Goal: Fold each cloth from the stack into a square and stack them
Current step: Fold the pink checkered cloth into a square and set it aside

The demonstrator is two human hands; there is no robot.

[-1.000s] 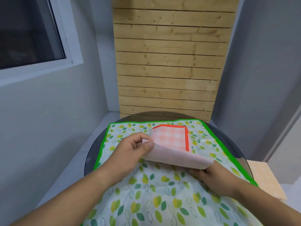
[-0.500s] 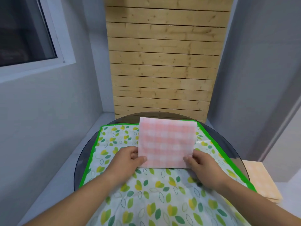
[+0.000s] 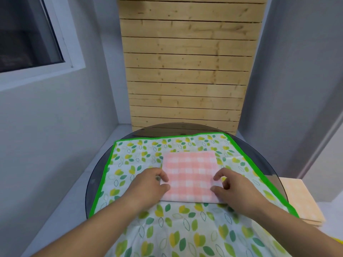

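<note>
A pink checked cloth (image 3: 190, 175), folded into a square, lies flat on a larger leaf-patterned cloth with a green border (image 3: 183, 227). That larger cloth is spread over the round dark glass table (image 3: 178, 127). My left hand (image 3: 151, 185) grips the pink cloth's left edge, thumb on top. On the right edge, my right hand (image 3: 233, 189) pinches it between thumb and fingers. Both hands rest low on the table.
A stack of orange checked cloths (image 3: 298, 199) sits on a lower surface to the right of the table. A wooden slat panel (image 3: 185, 71) stands behind the table, grey walls on both sides, a window (image 3: 27, 34) at upper left.
The pink cloth was folded over and held up by its near corners; now it lies flat as a square. Both hands have moved to its side edges.
</note>
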